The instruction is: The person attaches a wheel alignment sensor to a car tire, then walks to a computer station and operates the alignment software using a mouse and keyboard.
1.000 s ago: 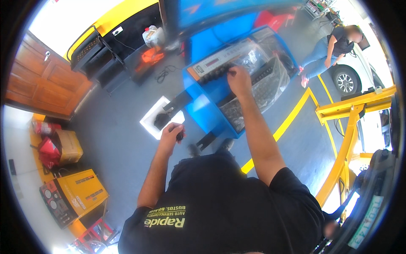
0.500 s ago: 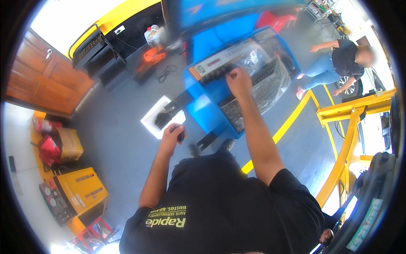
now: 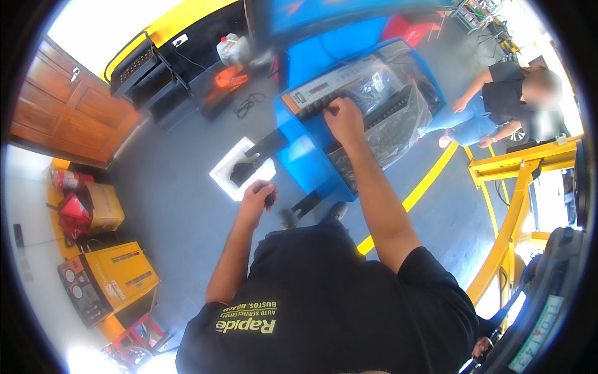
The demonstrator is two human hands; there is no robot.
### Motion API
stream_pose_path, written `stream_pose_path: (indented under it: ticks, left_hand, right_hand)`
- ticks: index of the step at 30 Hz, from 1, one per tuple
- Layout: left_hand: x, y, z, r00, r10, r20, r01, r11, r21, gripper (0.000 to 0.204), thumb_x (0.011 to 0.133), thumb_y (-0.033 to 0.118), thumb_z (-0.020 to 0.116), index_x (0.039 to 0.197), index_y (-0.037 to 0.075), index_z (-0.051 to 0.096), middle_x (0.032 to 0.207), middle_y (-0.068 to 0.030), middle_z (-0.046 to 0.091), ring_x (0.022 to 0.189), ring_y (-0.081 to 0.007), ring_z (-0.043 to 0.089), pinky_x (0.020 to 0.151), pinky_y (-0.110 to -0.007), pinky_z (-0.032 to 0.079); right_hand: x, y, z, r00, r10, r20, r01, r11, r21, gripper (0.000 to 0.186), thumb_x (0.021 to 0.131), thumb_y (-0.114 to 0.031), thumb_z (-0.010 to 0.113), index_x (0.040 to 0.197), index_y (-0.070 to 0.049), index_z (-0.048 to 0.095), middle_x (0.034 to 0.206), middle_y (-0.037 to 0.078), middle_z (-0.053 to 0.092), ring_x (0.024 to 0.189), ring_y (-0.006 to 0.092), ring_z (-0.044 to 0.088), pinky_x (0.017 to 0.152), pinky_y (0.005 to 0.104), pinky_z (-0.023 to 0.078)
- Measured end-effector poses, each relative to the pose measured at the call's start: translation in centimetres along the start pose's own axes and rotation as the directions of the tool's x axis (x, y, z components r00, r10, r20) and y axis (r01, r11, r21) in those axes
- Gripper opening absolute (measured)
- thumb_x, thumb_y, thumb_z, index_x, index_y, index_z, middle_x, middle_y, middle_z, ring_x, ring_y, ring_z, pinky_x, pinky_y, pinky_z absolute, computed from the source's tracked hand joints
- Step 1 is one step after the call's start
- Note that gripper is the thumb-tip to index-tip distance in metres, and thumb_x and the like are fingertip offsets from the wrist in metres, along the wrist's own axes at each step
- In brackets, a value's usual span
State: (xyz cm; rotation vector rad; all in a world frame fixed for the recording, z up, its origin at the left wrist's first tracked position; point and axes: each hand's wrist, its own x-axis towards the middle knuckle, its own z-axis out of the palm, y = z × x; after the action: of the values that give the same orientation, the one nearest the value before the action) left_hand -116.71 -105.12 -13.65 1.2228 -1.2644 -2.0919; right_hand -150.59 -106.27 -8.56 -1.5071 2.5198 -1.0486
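My right hand (image 3: 346, 124) reaches into an open blue cabinet (image 3: 299, 153). Its fingers are curled closed beside a row of black rounded parts (image 3: 311, 110) along the front of a grey control panel (image 3: 324, 86) with a small display. Whatever those fingertips hold, if anything, is hidden. Low in front of my body, my left hand (image 3: 256, 196) is closed around a small black object (image 3: 269, 200) whose kind I cannot make out. Clear plastic sheeting (image 3: 398, 128) covers dark parts on the cabinet's right side. A white foam tray (image 3: 225, 177) with a dark piece inside lies beside the cabinet.
A person (image 3: 507, 90) in a dark shirt and jeans stands at the right. Yellow lift arms (image 3: 517, 206) rise there, near a yellow floor line (image 3: 430, 187). Black chairs (image 3: 149, 81), an orange item (image 3: 230, 77) and a yellow machine (image 3: 121, 280) stand at the left.
My right hand has shifted slightly left along the row of black parts. The left hand stays closed, nearly in place. The other person has come a little nearer.
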Motion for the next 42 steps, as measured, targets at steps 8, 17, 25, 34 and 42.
stream_pose_path:
  ticks: [8, 17, 25, 34, 42]
  left_hand:
    - [-0.7, -0.2, -0.9, 0.999, -0.006, -0.037, 0.006, 1.000, 0.004, 0.018, 0.101, 0.023, 0.066, 0.105, 0.005, 0.068, 0.092, -0.0061, 0.070, 0.078, -0.0149, 0.069, 0.055, -0.028, 0.046]
    - [-0.6, 0.2, -1.0, 1.000, 0.005, 0.004, -0.005, 1.000, 0.013, 0.020, 0.102, 0.025, 0.066, 0.105, 0.005, 0.067, 0.093, -0.0060, 0.070, 0.079, -0.0149, 0.070, 0.056, -0.028, 0.046]
    - [-0.4, 0.7, -1.1, 1.000, -0.001, -0.004, 0.001, 0.999, 0.042, 0.020, 0.102, 0.025, 0.066, 0.105, 0.005, 0.067, 0.093, -0.0065, 0.070, 0.079, -0.0151, 0.070, 0.056, -0.027, 0.046]
    - [-0.6, -0.1, -1.3, 1.000, -0.017, 0.020, 0.017, 1.000, 0.007, 0.018, 0.100, 0.019, 0.064, 0.110, 0.005, 0.067, 0.099, -0.0080, 0.070, 0.086, -0.0172, 0.070, 0.061, -0.029, 0.049]
    - [-0.4, 1.4, 1.8, 0.980, 0.033, 0.194, -0.004, 0.989, -0.148, 0.033, 0.100, 0.000, 0.055, 0.133, 0.001, 0.060, 0.117, -0.0137, 0.067, 0.112, -0.0256, 0.068, 0.091, -0.041, 0.061]
  right_hand:
    - [0.0, 1.2, -1.9, 0.993, 0.094, -0.067, -0.094, 0.996, -0.001, 0.022, 0.087, -0.020, 0.081, 0.100, -0.004, 0.073, 0.104, 0.014, 0.072, 0.098, 0.0344, 0.070, 0.088, 0.0465, 0.055]
    - [1.2, 2.4, -1.4, 0.995, 0.038, -0.090, -0.039, 0.999, -0.010, 0.023, 0.088, -0.015, 0.076, 0.107, -0.001, 0.075, 0.110, 0.018, 0.074, 0.102, 0.0357, 0.071, 0.092, 0.0447, 0.055]
    - [1.3, 2.5, -1.5, 0.996, 0.064, -0.066, -0.067, 0.997, -0.036, 0.024, 0.090, -0.017, 0.074, 0.108, -0.002, 0.075, 0.113, 0.016, 0.073, 0.107, 0.0362, 0.069, 0.095, 0.0461, 0.055]
    - [-0.4, 0.9, -3.7, 0.993, 0.089, -0.079, -0.087, 0.996, 0.027, 0.022, 0.089, -0.015, 0.077, 0.108, -0.004, 0.074, 0.111, 0.014, 0.073, 0.097, 0.0330, 0.071, 0.089, 0.0440, 0.057]
    - [-13.4, -7.2, -3.8, 0.919, -0.302, 0.253, 0.204, 0.914, 0.349, 0.021, 0.092, -0.015, 0.073, 0.111, -0.005, 0.070, 0.102, 0.014, 0.069, 0.091, 0.0322, 0.070, 0.082, 0.0450, 0.056]
